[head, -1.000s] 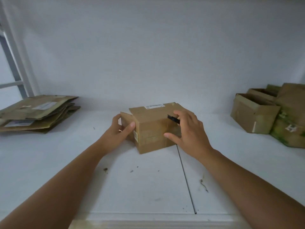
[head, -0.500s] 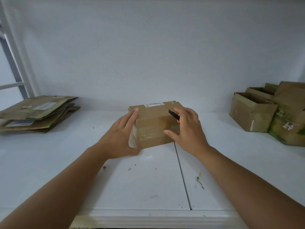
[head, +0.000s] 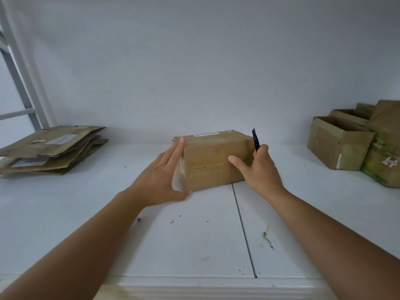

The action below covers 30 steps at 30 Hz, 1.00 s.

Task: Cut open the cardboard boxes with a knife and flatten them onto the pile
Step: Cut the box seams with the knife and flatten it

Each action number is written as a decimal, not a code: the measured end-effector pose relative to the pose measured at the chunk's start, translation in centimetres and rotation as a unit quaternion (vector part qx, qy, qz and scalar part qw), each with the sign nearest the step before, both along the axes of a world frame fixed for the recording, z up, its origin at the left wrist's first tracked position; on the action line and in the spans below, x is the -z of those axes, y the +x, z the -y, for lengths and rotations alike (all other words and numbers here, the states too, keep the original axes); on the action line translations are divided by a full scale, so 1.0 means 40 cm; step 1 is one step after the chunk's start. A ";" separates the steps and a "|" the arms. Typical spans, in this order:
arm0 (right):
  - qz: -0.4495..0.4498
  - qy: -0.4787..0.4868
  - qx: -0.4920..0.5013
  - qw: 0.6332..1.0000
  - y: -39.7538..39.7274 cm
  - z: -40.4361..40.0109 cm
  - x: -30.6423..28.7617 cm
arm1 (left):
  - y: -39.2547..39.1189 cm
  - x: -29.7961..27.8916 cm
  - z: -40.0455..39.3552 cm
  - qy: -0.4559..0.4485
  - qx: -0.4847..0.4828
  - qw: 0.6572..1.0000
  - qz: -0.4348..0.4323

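the taped cardboard box (head: pixel 213 159) sits mid-table between both hands. the left hand (head: pixel 161 177), fingers straight, presses its 9 o'clock side. the right hand (head: pixel 258 169) at 3 o'clock grips a black knife (head: pixel 255 141), blade pointing 12 o'clock, thumb on the box front.

White bench (head: pixel 86 224), split by a thin dark seam running from the near edge to the far middle. On it, far left: pile of flattened cardboard (head: pixel 52 148), sheets fanned and slightly lifted. Centre, straddling the seam: closed cardboard box (head: pixel 214 161), white label on top. Far right: cluster of open boxes (head: pixel 355 144), touching one another, some stained green. Scattered near the middle and right of the seam: small dark scraps (head: pixel 268 240).
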State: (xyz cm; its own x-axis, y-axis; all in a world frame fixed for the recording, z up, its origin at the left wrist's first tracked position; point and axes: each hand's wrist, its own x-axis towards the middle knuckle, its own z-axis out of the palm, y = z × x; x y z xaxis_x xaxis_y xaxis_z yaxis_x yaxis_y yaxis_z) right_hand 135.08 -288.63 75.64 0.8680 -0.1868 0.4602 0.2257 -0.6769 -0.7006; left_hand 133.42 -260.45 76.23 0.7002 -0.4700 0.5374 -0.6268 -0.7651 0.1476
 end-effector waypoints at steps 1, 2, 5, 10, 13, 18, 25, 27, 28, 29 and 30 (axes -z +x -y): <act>0.003 0.001 0.002 1.000 -0.001 -0.001 -0.002 | 0.000 -0.001 0.002 0.008 -0.009 1.000 0.024; 0.003 0.003 0.003 1.000 -0.003 -0.001 -0.004 | -0.001 -0.002 0.003 0.016 -0.021 0.999 0.046; 0.023 -0.005 0.009 1.000 -0.008 -0.004 -0.012 | -0.005 -0.006 0.009 0.016 -0.049 0.995 0.082; 0.209 -0.189 0.057 0.958 -0.044 -0.028 -0.039 | -0.016 -0.007 0.033 -0.028 -0.056 0.989 0.133; 0.165 -0.200 -0.053 0.965 -0.077 -0.054 -0.045 | -0.021 -0.015 0.041 -0.053 -0.071 0.983 0.161; 0.093 -0.237 -0.173 0.952 -0.108 -0.085 -0.034 | -0.029 -0.021 0.042 -0.049 -0.109 0.975 0.190; 0.128 -0.200 -0.174 0.956 -0.099 -0.083 -0.030 | -0.031 -0.024 0.046 -0.042 -0.130 0.978 0.157; 0.139 -0.190 -0.162 0.958 -0.090 -0.080 -0.033 | -0.032 -0.025 0.042 -0.054 -0.136 0.979 0.142; 0.142 -0.183 -0.157 0.960 -0.086 -0.078 -0.035 | -0.032 -0.024 0.039 -0.064 -0.138 0.980 0.131; 0.150 -0.174 -0.153 0.961 -0.084 -0.077 -0.037 | -0.031 -0.024 0.038 -0.074 -0.139 0.980 0.119; 0.159 -0.161 -0.152 0.962 -0.083 -0.076 -0.038 | -0.031 -0.024 0.036 -0.084 -0.139 0.981 0.108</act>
State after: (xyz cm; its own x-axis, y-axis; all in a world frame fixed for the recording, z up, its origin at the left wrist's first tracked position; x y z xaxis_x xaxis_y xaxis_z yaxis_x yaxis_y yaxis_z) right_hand 131.77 -285.60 77.17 0.6655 0.2505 0.7031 0.6163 -0.7158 -0.3283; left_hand 132.17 -261.91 77.21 0.6507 -0.1690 0.7403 -0.4271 -0.8876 0.1728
